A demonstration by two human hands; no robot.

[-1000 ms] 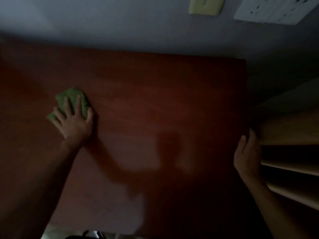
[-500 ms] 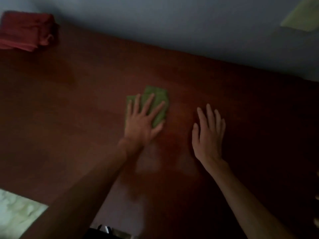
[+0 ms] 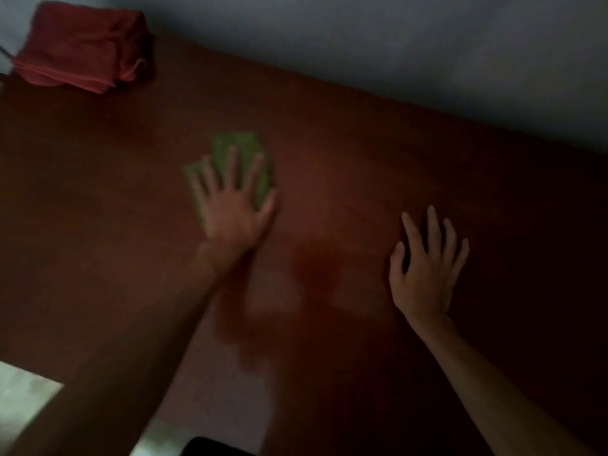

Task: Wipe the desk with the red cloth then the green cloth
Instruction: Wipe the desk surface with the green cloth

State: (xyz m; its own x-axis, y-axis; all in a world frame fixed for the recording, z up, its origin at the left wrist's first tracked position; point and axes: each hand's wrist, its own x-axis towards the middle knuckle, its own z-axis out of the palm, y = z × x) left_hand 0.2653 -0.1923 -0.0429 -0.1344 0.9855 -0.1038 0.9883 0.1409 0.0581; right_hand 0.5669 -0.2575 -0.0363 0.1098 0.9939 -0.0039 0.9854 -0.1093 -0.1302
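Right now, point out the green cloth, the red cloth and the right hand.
green cloth (image 3: pixel 234 143), head view, far bare edge.
red cloth (image 3: pixel 82 47), head view, top of the folded pile.
right hand (image 3: pixel 424 274), head view, back of hand.

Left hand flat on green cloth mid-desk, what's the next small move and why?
Probably slide the green cloth sideways across the bare desk in another stroke. The left hand presses it flat with spread fingers, the right hand is open and idle nearby, and the red cloth sits folded in the far corner, seemingly finished with.
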